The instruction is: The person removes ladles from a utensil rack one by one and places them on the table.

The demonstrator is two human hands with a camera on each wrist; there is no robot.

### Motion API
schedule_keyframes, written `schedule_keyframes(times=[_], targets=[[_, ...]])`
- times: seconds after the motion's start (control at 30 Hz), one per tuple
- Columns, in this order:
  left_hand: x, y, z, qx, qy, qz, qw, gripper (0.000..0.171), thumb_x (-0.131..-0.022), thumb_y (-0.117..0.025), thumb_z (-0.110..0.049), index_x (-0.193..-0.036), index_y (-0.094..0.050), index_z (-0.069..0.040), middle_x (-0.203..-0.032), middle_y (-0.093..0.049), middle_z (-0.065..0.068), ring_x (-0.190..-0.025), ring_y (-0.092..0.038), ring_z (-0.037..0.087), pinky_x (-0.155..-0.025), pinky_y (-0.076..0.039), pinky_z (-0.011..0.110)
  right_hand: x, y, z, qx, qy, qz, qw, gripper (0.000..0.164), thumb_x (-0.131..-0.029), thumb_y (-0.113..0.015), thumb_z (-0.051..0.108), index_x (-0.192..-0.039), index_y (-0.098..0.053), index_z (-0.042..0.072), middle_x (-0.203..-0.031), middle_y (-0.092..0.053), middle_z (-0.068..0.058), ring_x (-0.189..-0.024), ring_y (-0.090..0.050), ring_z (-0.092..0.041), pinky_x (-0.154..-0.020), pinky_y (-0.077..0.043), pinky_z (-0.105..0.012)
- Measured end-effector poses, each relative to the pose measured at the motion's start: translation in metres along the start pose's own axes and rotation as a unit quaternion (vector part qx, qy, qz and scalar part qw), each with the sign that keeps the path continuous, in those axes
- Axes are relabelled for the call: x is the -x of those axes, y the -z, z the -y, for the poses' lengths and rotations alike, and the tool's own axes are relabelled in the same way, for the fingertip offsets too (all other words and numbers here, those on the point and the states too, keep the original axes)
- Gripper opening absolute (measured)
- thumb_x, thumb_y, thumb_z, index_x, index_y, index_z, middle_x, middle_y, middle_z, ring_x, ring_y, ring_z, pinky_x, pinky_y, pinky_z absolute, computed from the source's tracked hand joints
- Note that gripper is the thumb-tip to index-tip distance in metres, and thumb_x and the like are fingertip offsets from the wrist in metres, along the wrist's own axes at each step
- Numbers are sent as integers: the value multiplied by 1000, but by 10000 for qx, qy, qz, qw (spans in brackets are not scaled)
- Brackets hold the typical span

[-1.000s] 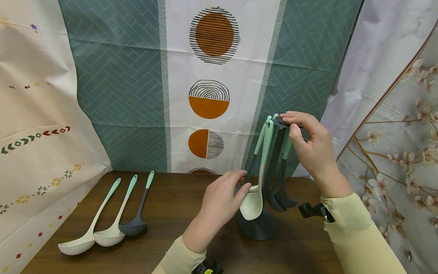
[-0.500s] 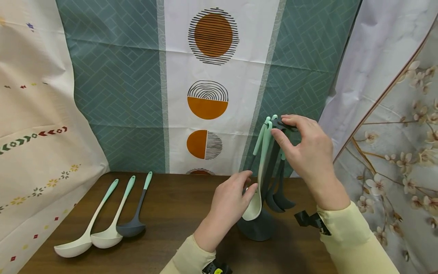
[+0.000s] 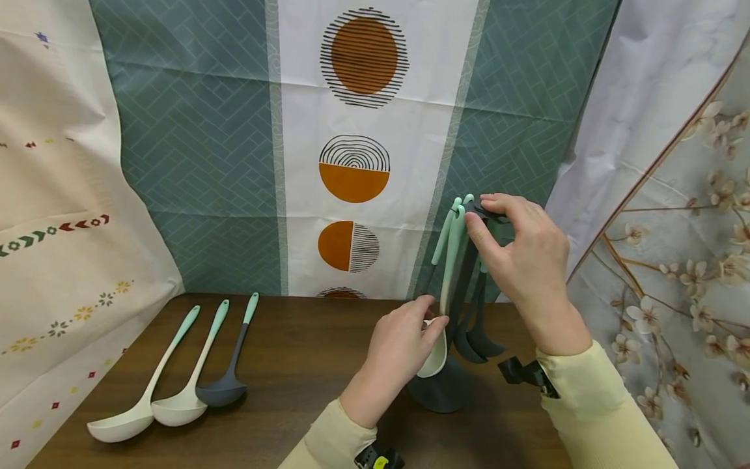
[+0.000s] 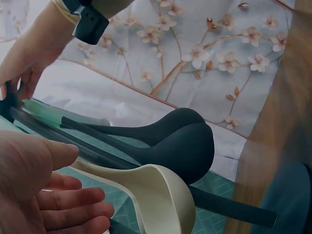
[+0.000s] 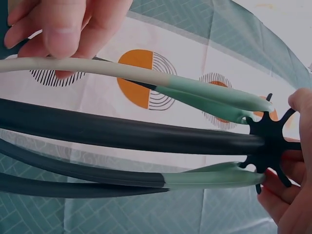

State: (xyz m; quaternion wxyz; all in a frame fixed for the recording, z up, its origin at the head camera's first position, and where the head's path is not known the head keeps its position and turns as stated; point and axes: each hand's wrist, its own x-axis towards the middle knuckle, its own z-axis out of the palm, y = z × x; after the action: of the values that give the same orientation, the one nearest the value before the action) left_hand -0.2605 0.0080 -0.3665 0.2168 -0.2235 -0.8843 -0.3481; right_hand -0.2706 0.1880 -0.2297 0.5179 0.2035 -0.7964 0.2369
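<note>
My right hand (image 3: 524, 267) grips the dark hooked top (image 5: 268, 141) of a utensil stand (image 3: 442, 387), thumb and fingers on its rim. From that top hangs a cream ladle (image 3: 435, 363) with a mint handle (image 3: 454, 244). My left hand (image 3: 398, 345) is at the ladle's stem just above the bowl. In the left wrist view its fingers are loosely bent, with a gap between thumb and fingers; firm contact cannot be told. Two dark grey ladles (image 4: 180, 146) hang on the stand's right side. Another mint-handled utensil (image 3: 443, 238) hangs at the left, its lower end hidden by the left hand.
At the left of the brown wooden table (image 3: 293, 391) lie two cream ladles (image 3: 123, 422), side by side, and a dark grey ladle (image 3: 222, 391). Patterned cloth (image 3: 193, 163) hangs behind, with a flowered cloth (image 3: 674, 260) at the right.
My left hand has moved right, to the stem of the hanging cream ladle. The right hand's thumb has shifted left along the stand's top. The stand stays in place.
</note>
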Motion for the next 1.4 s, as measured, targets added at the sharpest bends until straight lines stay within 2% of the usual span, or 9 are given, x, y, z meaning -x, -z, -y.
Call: schedule_keyframes(times=[0.27,0.5,0.6,0.87,1.1,1.27,1.4], targets=[[-3,-8,0,44,-92,57,9999,24,-106,-77,-34,-120,-78,-14,-101,-81,-3,-82,-74,14,-69,-56,29,-3,1,-7,-397,-203,229,9987,31,-103,-73,27,-128,-81,12,-131,-79,1,-127,-70,-22,-99,-53,-51],[-5,-12,-3,31,-119,113,9999,24,-106,-78,-34,-118,-78,-13,-102,-82,-4,-82,-75,14,-67,-55,28,-5,2,-17,-713,-306,399,9962,28,-104,-73,24,-128,-80,12,-133,-77,6,-131,-68,-15,-106,-48,-27],[-7,-15,-5,7,-103,138,9999,21,-105,-79,-34,-112,-77,-14,-96,-80,-5,-78,-73,12,-65,-53,28,-5,2,-21,-834,-329,436,9950,27,-104,-74,24,-128,-80,11,-134,-77,8,-133,-66,-11,-107,-45,-21],[-9,-21,-6,261,-131,120,9995,17,-103,-82,-31,-106,-76,-16,-91,-77,-6,-73,-69,8,-60,-49,23,-5,1,-24,-956,-386,455,9936,26,-104,-74,24,-127,-80,13,-134,-76,11,-133,-65,-9,-109,-45,-22],[-7,-17,-5,-36,-373,-210,9991,19,-103,-83,-31,-97,-72,-17,-79,-72,-8,-64,-63,9,-54,-43,24,-8,3,-25,-1289,-329,523,9897,26,-104,-74,16,-128,-81,12,-134,-77,4,-139,-63,-14,-115,-45,-27],[-7,-13,-7,-79,-411,-142,9990,19,-103,-82,-31,-96,-72,-16,-74,-67,-8,-60,-59,8,-52,-40,24,-8,5,-27,-1417,-446,720,9863,29,-104,-74,15,-132,-80,14,-139,-75,2,-140,-62,-14,-116,-44,-26],[-6,-11,-9,-68,-409,-101,9991,19,-104,-81,-31,-97,-72,-15,-72,-64,-9,-59,-56,7,-52,-40,23,-9,6,-31,-1629,-447,863,9818,28,-106,-72,14,-133,-79,12,-140,-74,0,-139,-62,-12,-117,-43,-27]])
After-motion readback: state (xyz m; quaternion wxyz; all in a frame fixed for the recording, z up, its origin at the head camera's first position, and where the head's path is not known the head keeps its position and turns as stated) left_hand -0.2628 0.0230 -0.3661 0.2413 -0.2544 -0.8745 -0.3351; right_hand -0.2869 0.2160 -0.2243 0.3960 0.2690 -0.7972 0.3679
